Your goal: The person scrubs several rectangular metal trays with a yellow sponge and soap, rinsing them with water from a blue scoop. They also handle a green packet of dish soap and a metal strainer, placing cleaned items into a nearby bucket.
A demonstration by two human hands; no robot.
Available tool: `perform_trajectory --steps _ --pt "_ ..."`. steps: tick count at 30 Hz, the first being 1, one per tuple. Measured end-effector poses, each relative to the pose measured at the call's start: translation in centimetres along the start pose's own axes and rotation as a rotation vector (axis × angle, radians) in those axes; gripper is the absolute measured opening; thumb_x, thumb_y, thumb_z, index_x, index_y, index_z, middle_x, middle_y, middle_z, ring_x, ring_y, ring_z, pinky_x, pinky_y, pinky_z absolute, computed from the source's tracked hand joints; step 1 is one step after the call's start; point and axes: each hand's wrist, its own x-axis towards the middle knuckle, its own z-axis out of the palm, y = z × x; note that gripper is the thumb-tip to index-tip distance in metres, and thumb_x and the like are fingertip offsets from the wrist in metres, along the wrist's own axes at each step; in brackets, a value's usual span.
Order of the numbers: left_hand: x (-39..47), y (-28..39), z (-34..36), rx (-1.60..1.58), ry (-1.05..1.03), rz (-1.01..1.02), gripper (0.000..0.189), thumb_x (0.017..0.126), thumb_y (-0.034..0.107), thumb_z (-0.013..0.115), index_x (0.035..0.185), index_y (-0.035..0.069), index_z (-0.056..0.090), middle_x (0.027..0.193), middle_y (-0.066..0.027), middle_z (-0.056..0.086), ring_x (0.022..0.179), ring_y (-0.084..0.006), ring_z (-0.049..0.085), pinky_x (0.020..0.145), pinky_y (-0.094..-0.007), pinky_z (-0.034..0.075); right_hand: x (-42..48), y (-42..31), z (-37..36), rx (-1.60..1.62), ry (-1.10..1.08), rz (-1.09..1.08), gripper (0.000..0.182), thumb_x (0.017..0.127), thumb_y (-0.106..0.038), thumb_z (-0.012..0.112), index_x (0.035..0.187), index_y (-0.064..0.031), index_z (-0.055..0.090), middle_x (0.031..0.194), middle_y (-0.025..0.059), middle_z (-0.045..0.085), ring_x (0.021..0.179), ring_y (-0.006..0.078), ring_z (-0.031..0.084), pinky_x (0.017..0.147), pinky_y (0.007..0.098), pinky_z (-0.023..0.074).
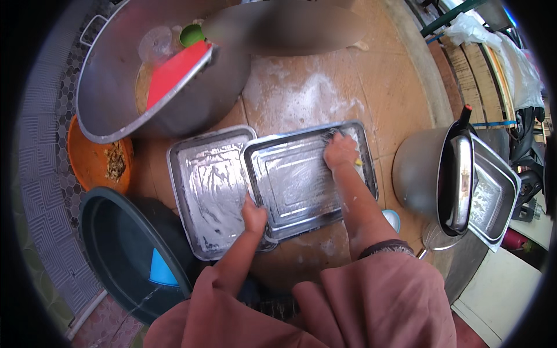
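Note:
A rectangular metal baking tray [300, 174] lies wet and soapy before me, its left edge overlapping a second soapy metal tray [209, 195]. My left hand [254, 215] grips the near left rim of the upper tray, thumb on top. Inside that tray's far right corner my right hand [341, 152] presses down a dark scouring pad [331, 134], with suds around it. A bit of yellow shows beside the palm; whether it belongs to the pad I cannot tell. A small bowl with a pale blue rim [391, 220] is partly hidden by my right forearm.
A huge metal basin [209, 95] with a red item and a green bowl [191, 35] stands at far left. Below are an orange basin [95, 161] with scraps and a dark tub [117, 243] holding a blue container [162, 269]. At right are a metal pot [417, 169] and a whisk [439, 238].

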Motion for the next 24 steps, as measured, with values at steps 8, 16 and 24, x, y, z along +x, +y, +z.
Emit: perform_trajectory --steps 8,16,24 --pt "0.3 0.1 0.0 -0.063 -0.034 -0.068 0.049 0.061 -0.009 0.048 0.11 -0.003 0.048 0.083 -0.0142 0.061 0.075 -0.0228 0.06 0.067 -0.0307 0.047 -7.0 -9.7 1.6 -0.067 -0.086 -0.598 0.02 0.083 -0.02 0.04 0.096 -0.0109 0.053 0.101 0.0132 0.049 0.099 0.0297 0.047 0.077 0.0488 0.0418" --pt "0.8 -0.3 0.5 -0.075 0.014 -0.063 0.052 0.062 -0.005 0.049 0.114 -0.004 0.047 0.083 -0.0192 0.063 0.078 -0.03 0.062 0.07 -0.0341 0.046 -1.9 -4.6 0.6 0.028 0.071 -0.129 0.025 0.086 -0.022 0.037 0.098 -0.0071 0.053 0.102 0.0138 0.05 0.099 0.0307 0.047 0.075 0.0481 0.0401" --pt "1.6 -1.4 -0.9 -0.159 -0.025 -0.142 0.052 0.064 -0.009 0.048 0.116 -0.006 0.045 0.082 -0.0128 0.061 0.069 -0.0183 0.059 0.061 -0.0281 0.046 -7.6 -6.7 5.2 0.399 0.163 -0.816 0.037 0.077 -0.028 0.055 0.111 -0.0147 0.055 0.126 0.0185 0.042 0.125 0.0365 0.029 0.101 0.0544 0.0178"
